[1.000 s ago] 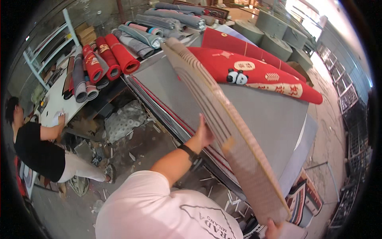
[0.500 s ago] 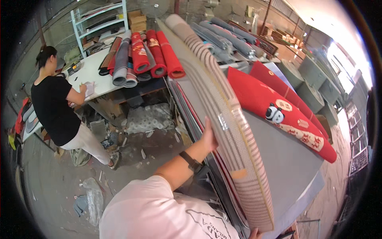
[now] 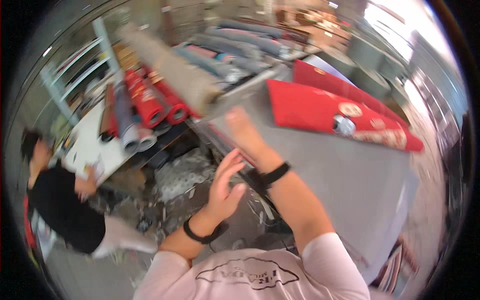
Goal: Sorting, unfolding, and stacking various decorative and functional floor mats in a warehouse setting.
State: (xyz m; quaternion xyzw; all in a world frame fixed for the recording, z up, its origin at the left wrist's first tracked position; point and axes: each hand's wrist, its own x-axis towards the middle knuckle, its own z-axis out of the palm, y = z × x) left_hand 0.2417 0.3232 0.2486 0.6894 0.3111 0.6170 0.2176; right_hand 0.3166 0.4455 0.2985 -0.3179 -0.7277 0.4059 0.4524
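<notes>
My left hand (image 3: 225, 187) is held over the near edge of the stack, fingers stretched and apart, with nothing in it. Just beyond, my right hand (image 3: 243, 131) reaches forward above the left edge of the grey sheets (image 3: 330, 175); its fingers are smeared by motion. Nearest to it is the end of a beige rolled mat (image 3: 175, 70), which slants away to the far left over the red rolls (image 3: 142, 95). Hand and roll look apart, though blur hides any contact. A red mat (image 3: 310, 107) with a panda print lies loosely folded on the grey sheets.
At the left a person in a black top (image 3: 65, 205) stands by a white table (image 3: 87, 142). Grey rolls (image 3: 240, 42) lie behind the stack, with large green-grey rolls (image 3: 367, 55) at the right. Plastic wrap (image 3: 182, 170) and scraps litter the floor.
The beige rolled mat has gone from upright against my left hand to lying at the far left. Both hands now show in front of me, and the view has turned.
</notes>
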